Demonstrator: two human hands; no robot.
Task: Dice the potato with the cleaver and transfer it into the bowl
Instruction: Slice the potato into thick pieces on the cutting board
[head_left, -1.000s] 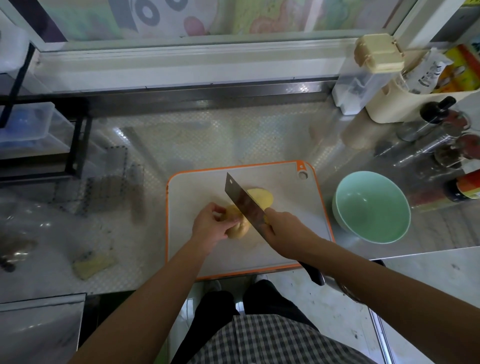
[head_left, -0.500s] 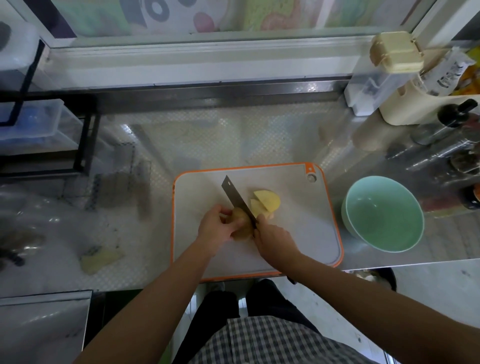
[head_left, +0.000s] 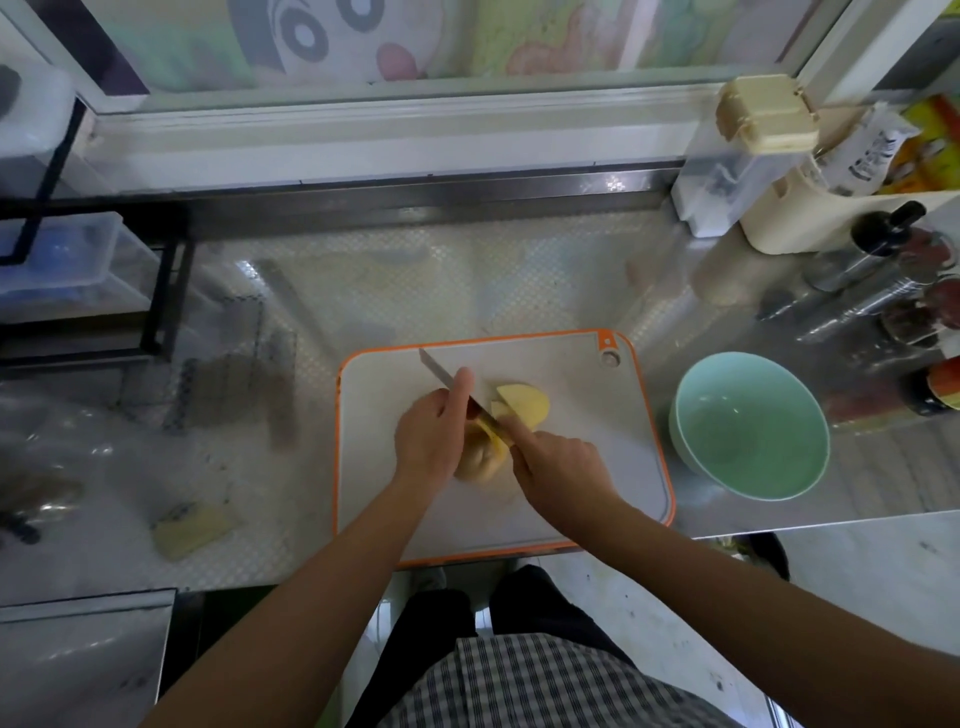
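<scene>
Our right hand (head_left: 561, 467) is closed around the handle of the cleaver (head_left: 436, 366), forefinger stretched along the blade's side; the handle itself is hidden inside the fist. Our left hand (head_left: 428, 441) lies flat and relaxed, with straight fingers (head_left: 462, 384) pressing down on the spine of the blade near its middle. The cleaver runs diagonally across the board, its tip towards the far left, its edge down in the potato (head_left: 480, 460).

We see the uncut brown part of the potato just below the blade, between our two hands, partly blurred. On the far side of the blade lie the cut pieces (head_left: 527, 405), pale yellow, leaning against one another and touching the steel. All of it sits near the middle of the white cutting board (head_left: 571, 374) with its orange rim, which rests on the metal counter (head_left: 467, 280).

To the right of the board, just beside it, stands the mint-green bowl (head_left: 680, 410). Farther right and back are dark-capped bottles (head_left: 883, 244) and a cream-lidded container (head_left: 766, 111). A pale scrap (head_left: 189, 527) lies on the counter well to the left.
</scene>
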